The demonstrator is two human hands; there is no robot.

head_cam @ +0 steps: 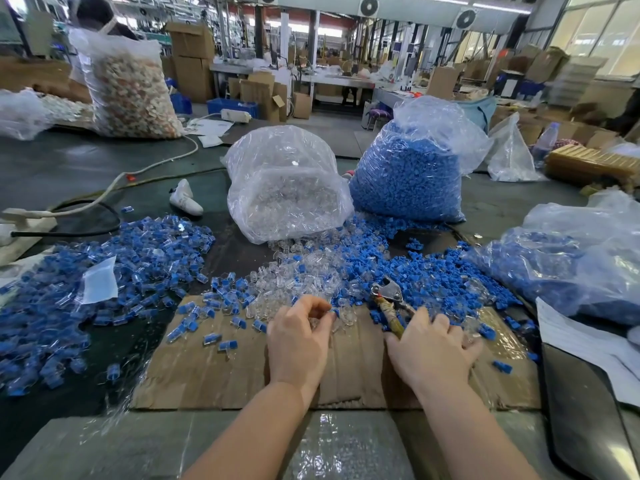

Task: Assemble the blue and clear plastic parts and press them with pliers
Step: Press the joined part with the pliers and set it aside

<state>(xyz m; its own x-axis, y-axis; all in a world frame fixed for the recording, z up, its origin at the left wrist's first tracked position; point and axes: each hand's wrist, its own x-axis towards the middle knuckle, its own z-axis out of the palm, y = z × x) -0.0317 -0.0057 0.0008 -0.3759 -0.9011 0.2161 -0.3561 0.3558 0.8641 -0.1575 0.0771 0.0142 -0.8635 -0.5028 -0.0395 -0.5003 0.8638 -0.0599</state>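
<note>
Head view. The left hand (298, 336) is being held over the cardboard sheet (221, 379), fingers curled in, a small clear part (320, 319) being pinched at the fingertips — its exact shape cannot be told. The right hand (431, 344) is being laid palm-down, fingers curled round the wrapped handles of the pliers (389, 299); the metal head is pointing up and away, just beyond the knuckles, and whether its jaws are parted cannot be told. Loose clear parts (304, 271) are lying just ahead of the left hand, loose blue parts (433, 271) ahead of the right. Assembled blue-and-clear pieces (121, 271) are heaped well to the left. Farther ahead — a bag of clear parts (287, 188) and a bag of blue parts (408, 174) are standing side by side.
</note>
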